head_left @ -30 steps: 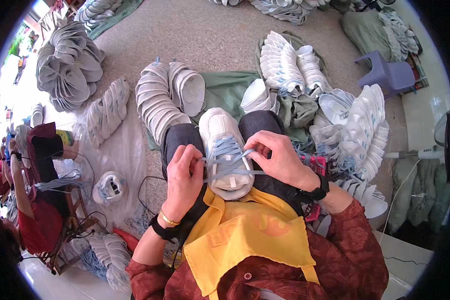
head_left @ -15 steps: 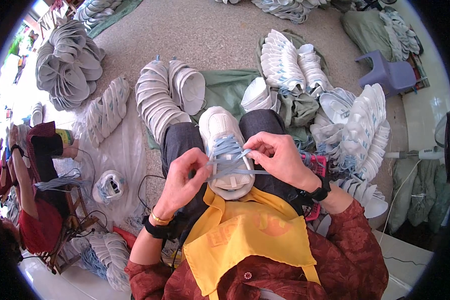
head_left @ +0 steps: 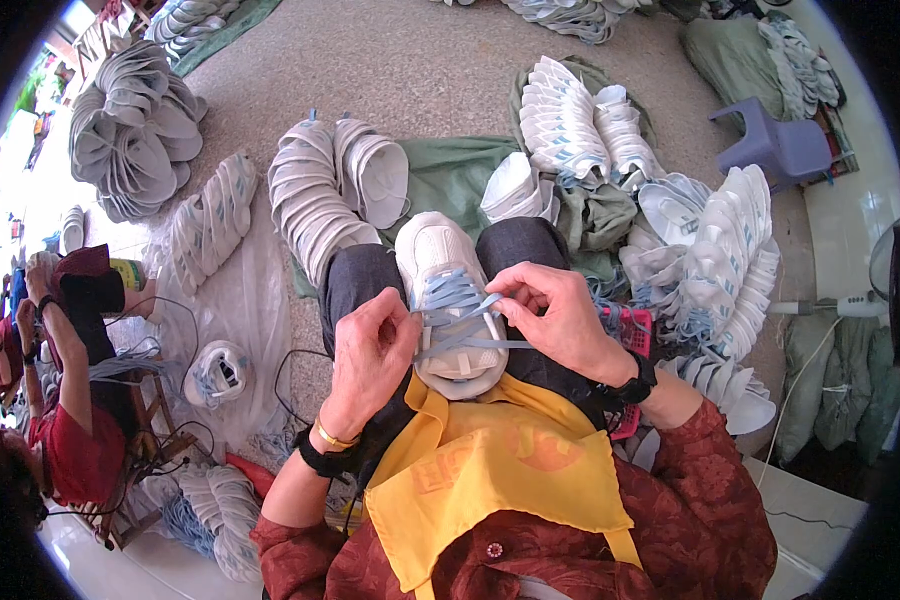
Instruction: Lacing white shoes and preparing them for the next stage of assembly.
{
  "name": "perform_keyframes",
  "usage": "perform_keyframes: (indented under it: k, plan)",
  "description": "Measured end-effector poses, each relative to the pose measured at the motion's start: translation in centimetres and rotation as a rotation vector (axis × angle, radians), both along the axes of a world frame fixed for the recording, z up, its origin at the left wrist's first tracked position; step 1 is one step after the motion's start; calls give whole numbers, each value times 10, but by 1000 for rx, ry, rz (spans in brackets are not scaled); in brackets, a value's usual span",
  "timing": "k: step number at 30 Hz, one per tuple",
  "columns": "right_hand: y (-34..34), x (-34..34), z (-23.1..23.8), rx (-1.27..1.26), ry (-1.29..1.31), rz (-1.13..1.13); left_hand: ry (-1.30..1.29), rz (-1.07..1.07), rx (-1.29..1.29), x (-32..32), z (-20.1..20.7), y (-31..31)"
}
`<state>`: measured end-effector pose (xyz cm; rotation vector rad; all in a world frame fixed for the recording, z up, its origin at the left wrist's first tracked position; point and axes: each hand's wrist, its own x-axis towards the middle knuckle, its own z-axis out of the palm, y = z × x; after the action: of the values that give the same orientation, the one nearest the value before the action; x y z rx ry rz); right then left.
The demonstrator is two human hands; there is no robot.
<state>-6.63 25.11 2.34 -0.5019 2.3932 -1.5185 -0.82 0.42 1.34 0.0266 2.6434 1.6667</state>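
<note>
A white shoe upper (head_left: 438, 247) rests between my knees, its toe pointing away from me. Light-blue shoelace (head_left: 453, 292) criss-crosses its front, with loose strands lying across the lower eyelets and tongue. At the shoe's left edge my left hand (head_left: 372, 350) is closed, thumb and forefinger pinched on the lace. On the other side my right hand (head_left: 555, 312) pinches the lace beside the upper eyelets. The exact spot where the left fingertips meet the lace is partly hidden.
Nested stacks of white uppers (head_left: 305, 200) lie ahead, with more uppers (head_left: 725, 260) at right beside a pink basket (head_left: 630, 335). A purple stool (head_left: 778, 145) stands far right. At left, another person (head_left: 70, 400) sits near a single laced upper (head_left: 218, 374).
My left hand has shifted slightly, its fingers drawn closer together at the shoe's edge. The right hand is nearly still. At left, the other person's arms have moved.
</note>
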Motion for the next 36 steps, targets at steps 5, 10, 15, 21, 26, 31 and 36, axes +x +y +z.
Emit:
perform_keyframes:
  k: [5, 10, 15, 21, 26, 31, 36]
  plan:
    - [1, 2, 3, 12, 27, 11, -22, 147, 32, 0, -4, 6]
    - [4, 7, 7, 22, 61, 12, -63, 184, 87, 1, -7, 8]
    - [15, 15, 6, 27, 51, -3, -275, 50, 390, 0, -6, -4]
    - [30, 25, 7, 112, -6, -15, -407, -95, 609, -5, 8, -10]
    - [33, 28, 9, 203, 7, 136, -440, -112, 612, -1, 7, -14]
    - [35, 28, 12, 166, 171, 129, -169, -123, 261, 5, -5, -20]
    - [37, 26, 39, 179, 6, 219, -106, -82, 213, 15, -10, -18]
